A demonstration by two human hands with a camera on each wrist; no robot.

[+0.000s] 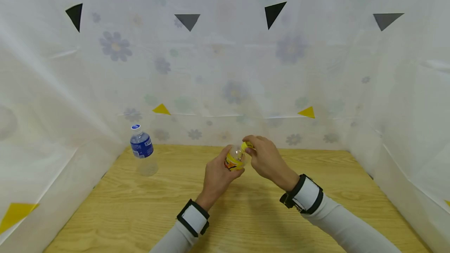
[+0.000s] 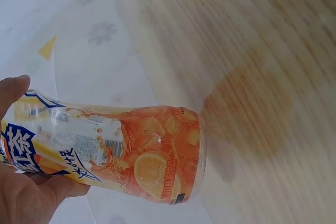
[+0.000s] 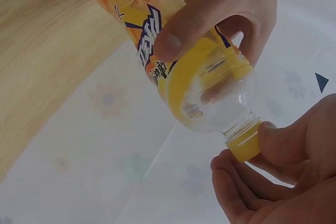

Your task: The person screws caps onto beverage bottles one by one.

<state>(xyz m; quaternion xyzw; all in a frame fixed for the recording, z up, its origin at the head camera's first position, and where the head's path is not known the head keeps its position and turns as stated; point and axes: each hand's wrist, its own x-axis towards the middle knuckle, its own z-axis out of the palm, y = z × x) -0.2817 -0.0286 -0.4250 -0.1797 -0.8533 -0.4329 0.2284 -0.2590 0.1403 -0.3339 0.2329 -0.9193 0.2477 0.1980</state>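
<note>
My left hand (image 1: 216,175) grips a clear plastic drink bottle (image 1: 234,162) round its upper label, above the table. The bottle has a yellow and orange label with fruit pictures, and its base (image 2: 173,156) shows in the left wrist view. Between the thumb and fingers of my right hand (image 1: 268,161) is the yellow bottle cap (image 3: 245,142). It sits at the bottle's neck (image 3: 239,127) in the right wrist view; how tightly it is seated cannot be told. No liquid is visible in the clear shoulder of the bottle.
A second clear bottle (image 1: 142,147) with a blue label and white cap stands upright at the back left of the wooden table (image 1: 140,210). Pale flowered sheeting (image 1: 225,73) encloses the back and sides, with black, grey and yellow triangles on it.
</note>
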